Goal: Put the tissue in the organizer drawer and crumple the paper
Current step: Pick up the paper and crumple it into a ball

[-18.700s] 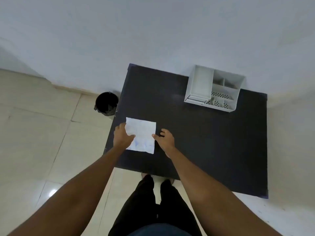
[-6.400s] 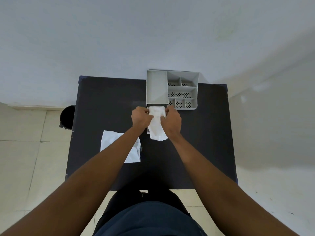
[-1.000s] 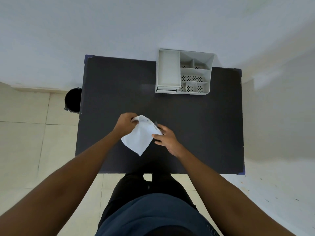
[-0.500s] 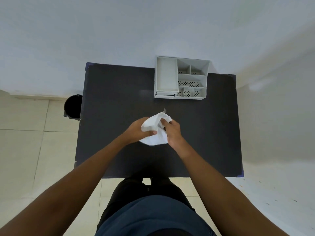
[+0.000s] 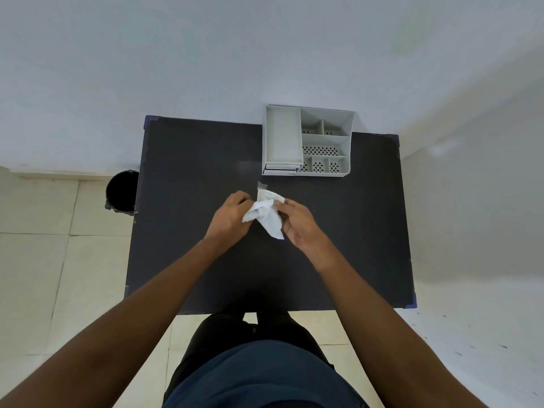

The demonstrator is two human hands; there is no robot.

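A white sheet of paper [image 5: 266, 214] is bunched and creased above the middle of the black table [image 5: 188, 160]. My left hand [image 5: 231, 219] grips its left side and my right hand [image 5: 298, 226] grips its right side, both closed on it. The grey organizer [image 5: 326, 142] stands at the table's far edge against the wall, and its drawer [image 5: 281, 169] at the lower left front is pushed in. The tissue is not visible.
A black bin [image 5: 120, 191] stands on the tiled floor beside the table's left edge. White walls close off the far side and the right side. My legs are at the table's near edge.
Over the last second the paper went from a flat hanging sheet to a tight bunch between both hands. My hands came together and shifted slightly toward the organizer.
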